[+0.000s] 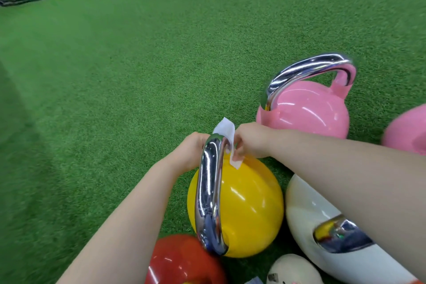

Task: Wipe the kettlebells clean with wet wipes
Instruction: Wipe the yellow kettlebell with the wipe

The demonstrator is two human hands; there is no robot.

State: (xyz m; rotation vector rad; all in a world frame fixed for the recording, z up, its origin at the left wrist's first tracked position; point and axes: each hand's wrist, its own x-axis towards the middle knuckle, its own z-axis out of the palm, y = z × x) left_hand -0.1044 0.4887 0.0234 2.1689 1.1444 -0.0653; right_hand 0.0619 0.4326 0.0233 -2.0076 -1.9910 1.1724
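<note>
So we're mid-wipe on the round glossy yellow kettlebell (242, 203), which sits on the green artificial turf floor (115, 99) in the middle of a cluster of other bells. The white wet wipe (227, 136) is draped over the far top corner of its shiny chrome handle (209, 191). The right hand (251, 140) has a pinching grip on the wipe's lower end, just above the yellow ball. The left hand (191, 152) is curled at the handle's far end from the other side; looks like it's steadying the handle or holding the wipe's other end, can't tell which since the chrome hides the fingers.

My read: the handle-cleaning step is underway, body probably next. The next move calls for dragging the wipe along the handle loop toward the near end, keeping it wrapped so it doesn't slip off the slick chrome.

Still around it: a pink kettlebell with chrome handle (309, 110) just behind, a white one (322, 214) to the right, a red one (184, 263) up close.
</note>
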